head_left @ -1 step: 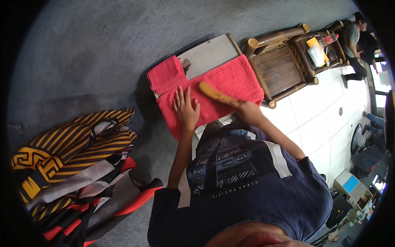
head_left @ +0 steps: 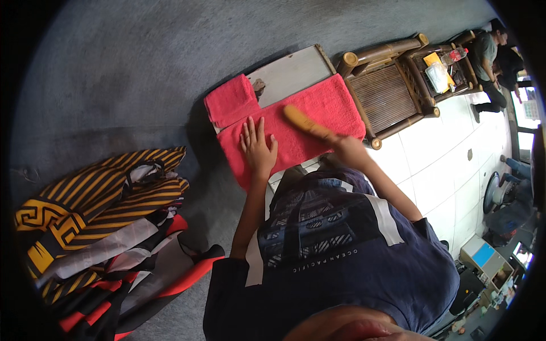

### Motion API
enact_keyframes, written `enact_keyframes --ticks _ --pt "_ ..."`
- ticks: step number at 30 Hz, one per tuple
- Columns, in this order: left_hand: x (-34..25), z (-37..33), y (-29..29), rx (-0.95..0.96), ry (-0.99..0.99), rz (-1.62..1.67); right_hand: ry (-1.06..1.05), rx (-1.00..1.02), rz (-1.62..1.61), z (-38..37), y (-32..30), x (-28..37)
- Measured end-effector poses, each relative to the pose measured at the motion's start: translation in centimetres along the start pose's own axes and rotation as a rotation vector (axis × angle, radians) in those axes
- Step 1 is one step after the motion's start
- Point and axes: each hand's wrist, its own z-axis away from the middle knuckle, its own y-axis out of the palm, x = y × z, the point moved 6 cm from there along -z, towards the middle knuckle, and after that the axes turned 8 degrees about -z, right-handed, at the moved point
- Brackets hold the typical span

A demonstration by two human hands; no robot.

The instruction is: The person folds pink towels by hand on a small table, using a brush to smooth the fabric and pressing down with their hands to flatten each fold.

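Observation:
A red towel (head_left: 327, 105) lies spread over a grey board (head_left: 293, 73) on a grey surface, with one end folded back at the upper left. My left hand (head_left: 257, 149) presses flat on the towel's near part, fingers apart. My right hand (head_left: 348, 150) grips the handle of a tan wooden brush (head_left: 304, 124), whose head rests on the middle of the towel. My dark blue shirt fills the lower middle of the view.
A heap of black, yellow-striped and red garments (head_left: 102, 227) lies at the left. A bamboo bench (head_left: 392, 94) stands right of the towel, with a bottle and packets on a second one behind it. Other people (head_left: 492, 54) sit at the top right on the white tiled floor (head_left: 449, 153).

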Motion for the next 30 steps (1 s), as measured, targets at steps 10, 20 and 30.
enact_keyframes --ticks 10,20,30 --pt "0.1 -0.1 -0.2 0.035 0.046 -0.061 0.305 -0.511 -0.164 2.4 -6.7 -3.3" --pt "2.9 1.0 -1.0 0.035 0.169 0.038 0.152 -0.186 -0.198 5.5 6.8 4.0" --pt "3.2 1.4 -1.0 -0.033 0.158 -0.019 0.499 -0.658 -0.119 10.3 0.8 -0.6"
